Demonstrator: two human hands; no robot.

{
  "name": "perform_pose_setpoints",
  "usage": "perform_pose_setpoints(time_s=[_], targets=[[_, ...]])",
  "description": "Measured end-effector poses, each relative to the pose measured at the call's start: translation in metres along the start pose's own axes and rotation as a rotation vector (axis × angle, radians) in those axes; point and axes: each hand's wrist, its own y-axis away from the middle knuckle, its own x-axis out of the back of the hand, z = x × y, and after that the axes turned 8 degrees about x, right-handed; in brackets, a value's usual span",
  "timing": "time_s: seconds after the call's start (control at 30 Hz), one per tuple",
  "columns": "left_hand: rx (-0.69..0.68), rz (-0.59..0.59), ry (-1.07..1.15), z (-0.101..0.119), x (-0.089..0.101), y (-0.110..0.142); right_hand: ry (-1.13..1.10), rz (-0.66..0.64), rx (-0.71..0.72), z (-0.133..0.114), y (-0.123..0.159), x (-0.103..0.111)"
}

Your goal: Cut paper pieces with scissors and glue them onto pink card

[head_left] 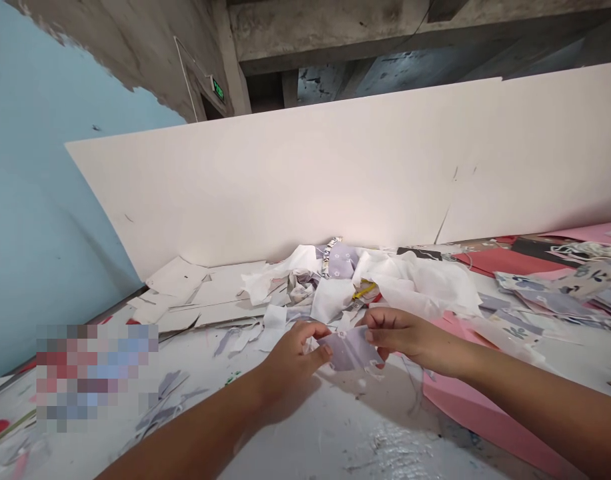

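Note:
A small piece of lilac fabric with a white floral print (348, 350) is stretched between my two hands, low in the middle of the view. My left hand (293, 357) pinches its left end between thumb and fingers. My right hand (400, 333) pinches its upper right edge. The fabric's edge looks ragged, with small white threads or scraps at its lower side. Beneath my hands lies a white, paint-marked tabletop (335, 440).
A heap of white and lilac fabric scraps (330, 280) lies ahead, in front of a tall white board (285, 180). Printed fabric pieces (550, 293) are piled at right. A pink sheet (465, 400) lies under my right forearm. White paper sheets (175, 293) lie at left.

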Motion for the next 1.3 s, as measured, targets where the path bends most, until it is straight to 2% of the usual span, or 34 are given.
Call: perform_pose_setpoints(time_s=[0.07, 0.13, 0.27, 0.37, 0.47, 0.63, 0.8, 0.93, 1.3], targets=[[0.070, -0.010, 0.155, 0.000, -0.003, -0.002, 0.030, -0.002, 0.009, 0.003, -0.002, 0.003], [0.093, 0.015, 0.208, 0.001, -0.005, -0.005, 0.158, 0.004, 0.016, 0.007, -0.003, 0.005], [0.041, 0.084, 0.106, 0.001, -0.007, -0.011, 0.578, 0.078, 0.074, 0.012, -0.004, 0.012], [0.073, 0.105, 0.093, 0.000, -0.007, -0.013, 0.695, 0.095, 0.111, 0.012, -0.005, 0.017], [0.055, 0.134, -0.016, 0.000, -0.005, -0.016, 0.789, 0.065, 0.144, 0.013, -0.005, 0.020], [0.028, 0.144, -0.188, 0.002, -0.006, -0.022, 0.929, 0.038, 0.210, 0.018, -0.006, 0.021], [0.003, 0.191, -0.263, 0.004, -0.014, -0.024, 1.032, 0.033, 0.254, 0.026, -0.006, 0.024], [-0.041, 0.218, -0.327, 0.005, -0.017, -0.023, 1.078, 0.032, 0.270, 0.031, -0.008, 0.024], [-0.032, 0.248, -0.398, 0.000, -0.018, -0.023, 1.136, 0.067, 0.257, 0.040, -0.009, 0.020]])
